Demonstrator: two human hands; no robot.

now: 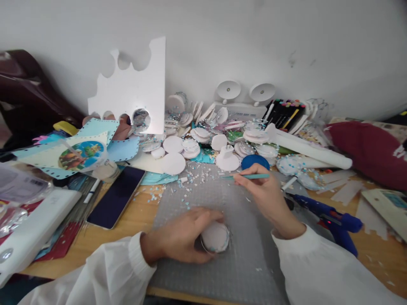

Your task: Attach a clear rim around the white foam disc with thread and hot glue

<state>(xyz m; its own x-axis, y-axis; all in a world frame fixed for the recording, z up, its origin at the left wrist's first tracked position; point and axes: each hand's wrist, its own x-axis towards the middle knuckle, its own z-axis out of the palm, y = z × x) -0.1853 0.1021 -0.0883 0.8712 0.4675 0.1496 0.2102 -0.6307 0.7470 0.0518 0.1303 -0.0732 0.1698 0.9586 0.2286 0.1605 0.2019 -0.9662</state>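
My left hand [184, 235] lies low over the grey mat, its thumb and fingers curled around the edge of a round white foam disc [215, 237] with pale blue bits along its rim. Held between the fingers of my right hand [262, 190] is a pair of slim teal tweezers [259, 176], with the tip pointing left above the mat. Just beyond that tip, small white and pale blue confetti pieces [190, 186] are scattered. A blue round lid or dish [255, 162] sits right behind my right hand.
Piled white foam discs [173, 164] fill the back of the grey mat [203, 199]. A cut-out white board [133, 89] stands against the wall. To the right lies a blue glue gun [330, 216]; a phone [117, 197] rests at left. Black markers [282, 114] stand behind.
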